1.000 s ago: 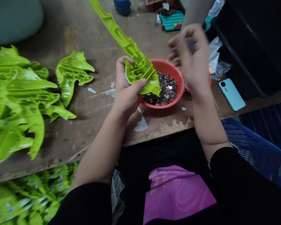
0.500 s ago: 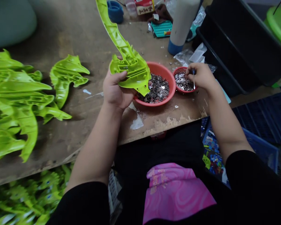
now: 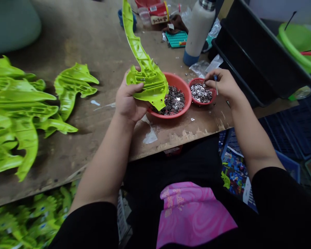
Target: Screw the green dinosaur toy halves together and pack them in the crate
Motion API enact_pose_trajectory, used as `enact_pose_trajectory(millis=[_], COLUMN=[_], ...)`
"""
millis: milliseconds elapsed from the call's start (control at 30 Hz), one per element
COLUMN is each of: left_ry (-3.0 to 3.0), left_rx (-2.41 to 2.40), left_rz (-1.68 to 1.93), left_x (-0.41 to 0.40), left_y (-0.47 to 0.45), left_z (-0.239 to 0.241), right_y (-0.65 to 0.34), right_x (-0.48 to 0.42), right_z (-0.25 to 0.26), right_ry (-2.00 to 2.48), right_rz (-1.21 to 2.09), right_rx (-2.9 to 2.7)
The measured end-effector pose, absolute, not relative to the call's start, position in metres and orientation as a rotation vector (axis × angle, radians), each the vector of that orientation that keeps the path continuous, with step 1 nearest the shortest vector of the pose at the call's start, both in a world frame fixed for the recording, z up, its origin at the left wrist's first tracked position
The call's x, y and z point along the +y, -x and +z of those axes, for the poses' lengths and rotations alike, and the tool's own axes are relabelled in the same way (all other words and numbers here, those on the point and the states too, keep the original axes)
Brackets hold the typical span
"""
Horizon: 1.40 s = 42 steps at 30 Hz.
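Observation:
My left hand [image 3: 129, 98] grips a long lime-green plastic shell [image 3: 144, 71] by its wide end, its ribbed inside facing up and its narrow end pointing away. It hangs over the rim of a red bowl [image 3: 183, 90] full of small metal pieces. My right hand [image 3: 221, 84] is closed on a thin tool with a blue handle [image 3: 216, 84] at the edge of a small red basket [image 3: 202, 92] of shiny metal bits.
A pile of green shells [image 3: 18, 110] lies at left, one apart [image 3: 73, 86]. A white bottle [image 3: 198, 29], a teal pad [image 3: 178, 38], black crates [image 3: 259, 55], a green tub [image 3: 299, 43] stand behind. More green parts [image 3: 31, 216] below the chipped table edge [image 3: 186, 138].
My right hand dropped from mid-air to the small red basket and stays there with the tool. My left hand tilted the green shell more upright. The camera view shifted right.

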<state>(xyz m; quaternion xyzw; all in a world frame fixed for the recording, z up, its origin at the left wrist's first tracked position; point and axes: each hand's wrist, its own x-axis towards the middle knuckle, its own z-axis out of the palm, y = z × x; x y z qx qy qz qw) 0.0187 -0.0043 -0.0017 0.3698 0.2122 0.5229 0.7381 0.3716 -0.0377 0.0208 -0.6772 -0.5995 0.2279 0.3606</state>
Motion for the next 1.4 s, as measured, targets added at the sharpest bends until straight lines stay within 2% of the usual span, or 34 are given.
enact_pose_trajectory(millis=[300,500,800,1133,1233,1400], left_ry=[-0.872,-0.875,-0.874,-0.813,-0.821,-0.800], left_rx=[0.477,0.389,0.426,0.431,0.389,0.308], left_rz=[1.108,1.104,1.097,1.109,1.097,1.068], left_x=[-0.008,-0.003,-0.004,-0.010,-0.015,-0.027], left_y=[-0.017,-0.017,-0.017,-0.024,-0.028,-0.034], left_z=[0.003,-0.006,-0.006,-0.008,-0.008,-0.005], right_y=[-0.371,-0.361,-0.366,-0.338,-0.300,-0.223], right_x=[-0.035,-0.024,-0.022,-0.034,-0.049,-0.070], right_z=[0.027,0.010,0.010,0.026,0.045,0.063], right_ry=[1.931,2.006,1.990,1.738,1.636,1.526], right_rz=[0.502,0.410,0.374,0.748,0.677,0.353], right_rx=[-1.806,-2.040,-1.944,-1.551,-1.564,-1.705])
